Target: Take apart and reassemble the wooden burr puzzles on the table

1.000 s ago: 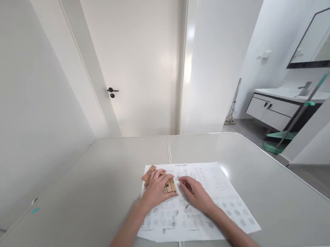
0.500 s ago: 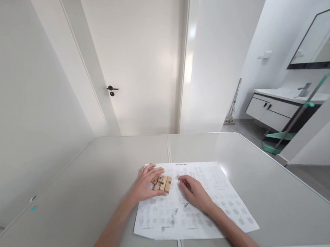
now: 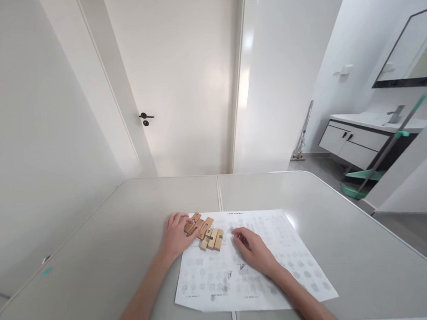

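- With left hand (image 3: 176,238) spread-fingered over brown wooden pieces (image 3: 208,222), could shove adjoining paler blocks (image 3: 218,240) askew on printed sheet (image 3: 202,279).
- With right hand (image 3: 256,251) curled, pinch impossible to tell, could crease paper by dragging.

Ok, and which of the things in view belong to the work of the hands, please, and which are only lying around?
In the work:
- darker wooden pieces, under the left hand
- paler wooden blocks, beside them
- printed sheet, beneath; right hand over it

Just around:
- mop
- green dustpan
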`<state>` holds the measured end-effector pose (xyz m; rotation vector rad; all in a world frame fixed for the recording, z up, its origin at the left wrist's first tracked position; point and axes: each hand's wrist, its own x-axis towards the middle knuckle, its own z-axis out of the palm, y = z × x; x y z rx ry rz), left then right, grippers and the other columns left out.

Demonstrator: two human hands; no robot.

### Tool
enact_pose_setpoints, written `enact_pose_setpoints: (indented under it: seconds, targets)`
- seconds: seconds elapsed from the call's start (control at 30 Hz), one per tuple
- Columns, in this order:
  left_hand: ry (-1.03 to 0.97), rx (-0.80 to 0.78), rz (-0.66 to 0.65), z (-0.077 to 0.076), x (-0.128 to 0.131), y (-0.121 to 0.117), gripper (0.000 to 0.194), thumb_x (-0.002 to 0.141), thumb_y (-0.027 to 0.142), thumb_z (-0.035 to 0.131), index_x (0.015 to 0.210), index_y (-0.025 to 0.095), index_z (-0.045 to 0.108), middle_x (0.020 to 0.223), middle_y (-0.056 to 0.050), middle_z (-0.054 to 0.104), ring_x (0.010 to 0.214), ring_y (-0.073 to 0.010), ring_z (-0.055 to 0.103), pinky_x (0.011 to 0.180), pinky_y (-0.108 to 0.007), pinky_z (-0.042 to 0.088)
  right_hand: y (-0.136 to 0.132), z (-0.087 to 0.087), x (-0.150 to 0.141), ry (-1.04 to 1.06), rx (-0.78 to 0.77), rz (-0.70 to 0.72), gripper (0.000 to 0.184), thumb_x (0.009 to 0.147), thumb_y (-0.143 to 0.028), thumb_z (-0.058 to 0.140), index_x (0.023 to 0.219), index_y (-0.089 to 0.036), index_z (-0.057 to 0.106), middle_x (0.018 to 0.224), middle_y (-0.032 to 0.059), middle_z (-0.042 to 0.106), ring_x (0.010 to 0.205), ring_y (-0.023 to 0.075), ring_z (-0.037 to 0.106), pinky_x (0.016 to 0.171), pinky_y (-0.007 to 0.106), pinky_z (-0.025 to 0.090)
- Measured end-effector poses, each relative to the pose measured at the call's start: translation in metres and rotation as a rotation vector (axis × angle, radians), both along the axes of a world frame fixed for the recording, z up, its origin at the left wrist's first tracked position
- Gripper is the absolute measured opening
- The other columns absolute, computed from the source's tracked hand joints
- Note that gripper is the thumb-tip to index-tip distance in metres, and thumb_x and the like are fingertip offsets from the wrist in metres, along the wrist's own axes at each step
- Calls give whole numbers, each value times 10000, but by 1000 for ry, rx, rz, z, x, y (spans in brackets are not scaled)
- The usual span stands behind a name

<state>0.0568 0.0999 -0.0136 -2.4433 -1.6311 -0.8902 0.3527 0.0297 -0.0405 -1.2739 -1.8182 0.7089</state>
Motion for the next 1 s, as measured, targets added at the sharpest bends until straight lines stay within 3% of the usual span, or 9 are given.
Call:
enact_pose_setpoints:
  seconds: [0.17,0.33,0.43,0.57,0.83,1.0]
  targets:
    - [97,-108,87,18,15,0,446,766,647,745,920,228,736,1201,-104,691,1261,-355,505,1077,-476,395,2,2,-1,-26,31,10,269,1042,-373,438,1156,-218,626,953,76,705,818,232,643,753,363,511]
    - [295,-289,118,49,40,10,439,788,652,674,836,223,755,1167,-115,712,1272,-369,511,1062,-454,396,0,9,-2,-52,51,10,249,1046,-339,429,1142,-220,626,973,77,709,834,233,645,726,346,505]
    - [422,-376,133,61,52,16,467,786,649,643,895,211,768,1155,-132,722,1242,-381,537,1027,-447,416,-1,12,-2,-59,66,10,234,1044,-316,434,1137,-220,626,967,74,709,837,231,648,717,335,504]
    - [485,-424,138,65,55,23,518,766,640,647,990,190,771,1126,-147,740,1174,-387,580,1002,-456,430,-1,13,-2,-72,71,11,216,1043,-292,435,1122,-215,622,966,76,707,842,231,649,729,335,499]
    - [490,-454,132,62,39,26,500,843,656,565,1058,250,762,1224,-103,724,1241,-344,567,1024,-415,431,-1,11,-1,-77,81,20,197,1039,-279,442,1114,-228,618,958,63,695,840,226,639,738,334,494]
    - [515,-464,142,66,41,27,470,826,629,579,1019,246,771,1188,-108,739,1167,-324,621,975,-383,462,1,10,-2,-76,86,16,189,1036,-262,442,1101,-228,616,958,59,697,841,222,643,749,333,491]
